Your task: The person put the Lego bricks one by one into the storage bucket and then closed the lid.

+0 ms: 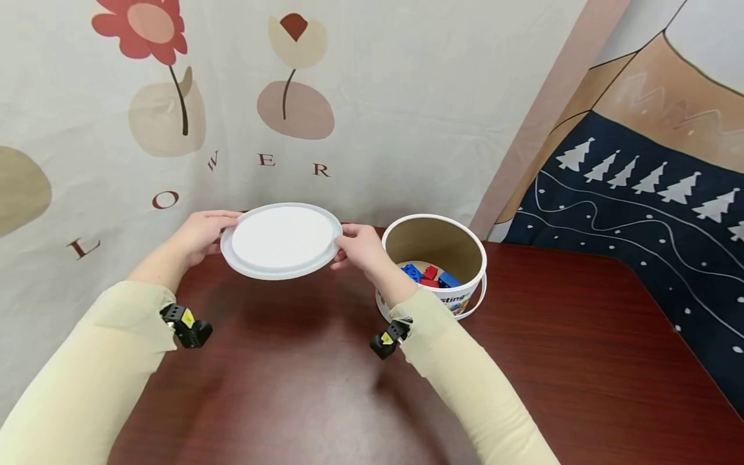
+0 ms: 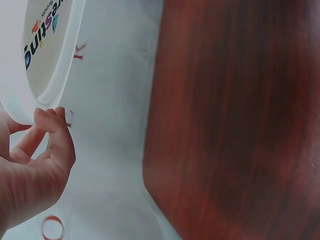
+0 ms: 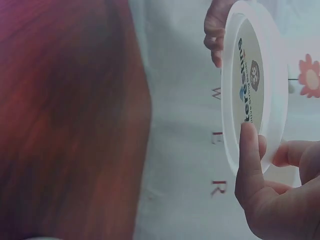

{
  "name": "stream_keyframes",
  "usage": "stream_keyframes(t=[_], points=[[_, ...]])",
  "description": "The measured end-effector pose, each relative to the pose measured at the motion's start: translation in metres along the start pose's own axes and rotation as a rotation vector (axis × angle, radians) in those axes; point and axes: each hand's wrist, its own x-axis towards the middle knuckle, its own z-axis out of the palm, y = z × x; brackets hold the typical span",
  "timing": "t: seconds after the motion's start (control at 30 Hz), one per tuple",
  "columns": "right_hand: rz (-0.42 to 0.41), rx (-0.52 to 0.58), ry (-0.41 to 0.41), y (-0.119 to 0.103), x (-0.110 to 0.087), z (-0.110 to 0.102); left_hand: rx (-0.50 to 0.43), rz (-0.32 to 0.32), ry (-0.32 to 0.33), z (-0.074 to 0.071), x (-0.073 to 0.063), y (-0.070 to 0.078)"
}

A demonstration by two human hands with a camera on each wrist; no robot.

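A round white bucket lid (image 1: 283,237) hangs in the air above the table, gripped at its rim by both hands. My left hand (image 1: 205,234) holds the left edge, and my right hand (image 1: 361,247) pinches the right edge. In the left wrist view the left hand (image 2: 42,155) grips the lid's rim (image 2: 75,40). Coloured lettering on a printed face of the lid (image 3: 252,75) shows in the right wrist view, where the right hand's fingers (image 3: 248,160) touch it. Right beside the right forearm stands a white bucket (image 1: 476,248), uncovered, with red and blue toy bricks (image 1: 430,276) inside.
The dark red wooden table (image 1: 279,400) stretches under both arms. Behind it hangs a pale cloth (image 1: 395,97) with flowers and letters. A dark blue cloth with white trees (image 1: 616,219) borders the table at the right. The bucket's handle (image 1: 481,298) hangs at its side.
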Motion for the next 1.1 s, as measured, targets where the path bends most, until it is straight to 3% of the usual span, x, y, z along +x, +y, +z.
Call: stream_keyframes(t=[0.3, 0.53, 0.93, 1.1], points=[[-0.003, -0.051, 0.007, -0.021, -0.015, -0.031, -0.084, 0.054, -0.039, 0.013, -0.002, 0.025], [-0.004, -0.090, 0.003, -0.030, -0.029, -0.053, -0.058, 0.076, -0.060, 0.027, -0.008, 0.041], [-0.030, -0.141, 0.046, -0.027, -0.040, -0.091, -0.072, 0.097, -0.100, 0.056, -0.008, 0.065], [-0.044, -0.179, 0.061, -0.024, -0.045, -0.113, -0.129, 0.113, -0.105, 0.075, -0.006, 0.074]])
